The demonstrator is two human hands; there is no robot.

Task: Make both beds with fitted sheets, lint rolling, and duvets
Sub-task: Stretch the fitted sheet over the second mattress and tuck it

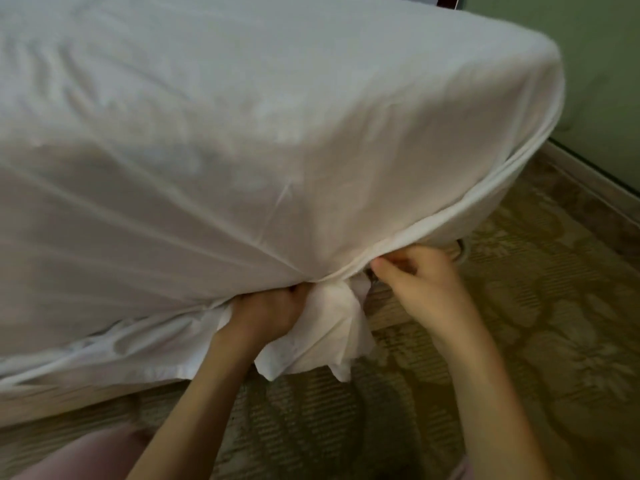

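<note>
A white fitted sheet (242, 133) is stretched over the mattress, which fills the upper left of the head view. Taut folds run down to the near lower edge of the bed. My left hand (266, 311) grips a bunch of the sheet's loose corner fabric (332, 334), which hangs down below the mattress edge. My right hand (419, 271) sits just to the right, its fingers curled under the sheet's hem at the bottom of the mattress. Both forearms reach up from the bottom of the view.
A patterned olive carpet (519, 341) covers the floor to the right and below. A green wall (595, 81) with a pale baseboard (588, 181) runs along the right. A metal bed leg or caster (462, 251) shows beside my right hand.
</note>
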